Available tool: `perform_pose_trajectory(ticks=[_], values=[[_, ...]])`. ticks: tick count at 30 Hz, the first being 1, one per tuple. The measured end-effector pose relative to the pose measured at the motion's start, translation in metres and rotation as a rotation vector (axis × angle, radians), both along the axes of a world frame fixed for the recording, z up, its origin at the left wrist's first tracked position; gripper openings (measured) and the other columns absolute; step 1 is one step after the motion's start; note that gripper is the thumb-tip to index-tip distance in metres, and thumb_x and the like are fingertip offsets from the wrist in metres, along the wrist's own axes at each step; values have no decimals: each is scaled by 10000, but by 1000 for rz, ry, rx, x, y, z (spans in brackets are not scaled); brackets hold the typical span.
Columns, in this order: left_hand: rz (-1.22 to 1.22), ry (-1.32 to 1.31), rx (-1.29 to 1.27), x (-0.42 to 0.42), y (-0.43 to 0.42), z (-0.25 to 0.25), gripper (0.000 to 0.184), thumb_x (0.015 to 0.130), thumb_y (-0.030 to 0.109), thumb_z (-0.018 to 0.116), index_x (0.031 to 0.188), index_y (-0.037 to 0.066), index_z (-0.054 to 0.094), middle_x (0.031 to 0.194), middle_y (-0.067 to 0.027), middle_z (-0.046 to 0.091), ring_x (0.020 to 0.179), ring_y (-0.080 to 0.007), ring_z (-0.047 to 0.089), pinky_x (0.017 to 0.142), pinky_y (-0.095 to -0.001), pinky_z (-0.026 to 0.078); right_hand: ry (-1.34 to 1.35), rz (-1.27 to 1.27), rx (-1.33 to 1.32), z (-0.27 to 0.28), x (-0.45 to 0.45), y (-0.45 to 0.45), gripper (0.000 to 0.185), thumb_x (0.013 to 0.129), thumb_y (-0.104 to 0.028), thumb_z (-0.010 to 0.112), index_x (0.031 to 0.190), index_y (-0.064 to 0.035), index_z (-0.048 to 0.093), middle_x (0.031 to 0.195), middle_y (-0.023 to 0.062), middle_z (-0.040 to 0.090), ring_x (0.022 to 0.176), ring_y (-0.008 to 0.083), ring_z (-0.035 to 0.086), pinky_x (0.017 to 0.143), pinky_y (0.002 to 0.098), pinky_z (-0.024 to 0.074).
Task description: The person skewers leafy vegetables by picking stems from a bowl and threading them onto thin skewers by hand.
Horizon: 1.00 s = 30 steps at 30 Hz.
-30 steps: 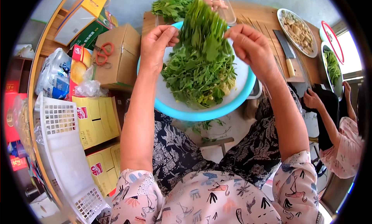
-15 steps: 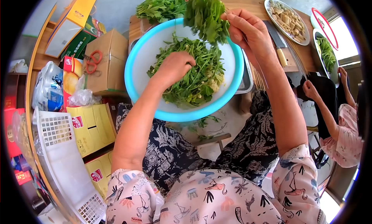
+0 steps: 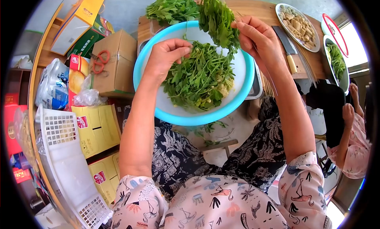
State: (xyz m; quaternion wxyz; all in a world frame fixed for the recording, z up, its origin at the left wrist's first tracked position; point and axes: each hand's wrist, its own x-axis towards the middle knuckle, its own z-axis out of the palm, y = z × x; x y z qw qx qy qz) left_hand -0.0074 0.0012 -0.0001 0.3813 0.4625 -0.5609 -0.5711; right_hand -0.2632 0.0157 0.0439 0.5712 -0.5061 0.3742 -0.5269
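Note:
My right hand point(image 3: 259, 37) pinches a thin skewer threaded with a thick bunch of leafy greens point(image 3: 217, 21), held up over the far rim of a blue-rimmed basin point(image 3: 158, 110). The skewer's bare end runs down along my wrist. Inside the basin lies a heap of loose green leaves and stems point(image 3: 198, 76), with paler yellowish bits on its right side. My left hand point(image 3: 168, 56) is raised above the basin's left part, thumb and fingers pinched together. Whatever they may hold is hidden or too small to make out.
More greens point(image 3: 172, 9) lie on the wooden table point(image 3: 253, 7). To the right are a knife point(image 3: 285, 42), loose skewers point(image 3: 306, 66), a plate of cut pieces point(image 3: 299, 25) and a bowl of greens point(image 3: 336, 60). Scissors point(image 3: 100, 62) rest on a carton. Another person's hand point(image 3: 348, 114) shows at right.
My left hand has lifted out of the heap and moved up and left. My right hand still holds the skewer of greens at about the same place. The other person's hand at right has lowered.

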Motion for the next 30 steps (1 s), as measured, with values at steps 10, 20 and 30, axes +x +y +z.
perform_pose_trajectory(ticks=[10, 20, 30], values=[[71, -458, -316, 4, -4, -13, 211, 776, -44, 611, 975, 23, 628, 894, -76, 641, 760, -158, 619, 664, -274, 490, 18, 26, 23, -1, 4, 1, 172, 937, -149, 517, 977, -10, 611, 566, -54, 406, 488, 30, 307, 455, 182, 235], [-157, -569, -438, -9, 16, -21, 90, 737, 60, 700, 821, 59, 667, 826, -49, 568, 700, -158, 552, 639, -278, 443, 21, 16, -7, -3, -3, -1, 200, 945, -168, 509, 1005, -5, 609, 576, -57, 408, 481, 24, 297, 454, 177, 234], [-372, -839, -481, -25, 27, -36, 51, 752, 74, 654, 783, 46, 625, 814, -87, 598, 756, -262, 579, 693, -380, 467, 7, 16, -35, -7, -6, 1, 192, 943, -169, 515, 1001, -14, 611, 573, -59, 420, 472, 17, 309, 435, 165, 228]])
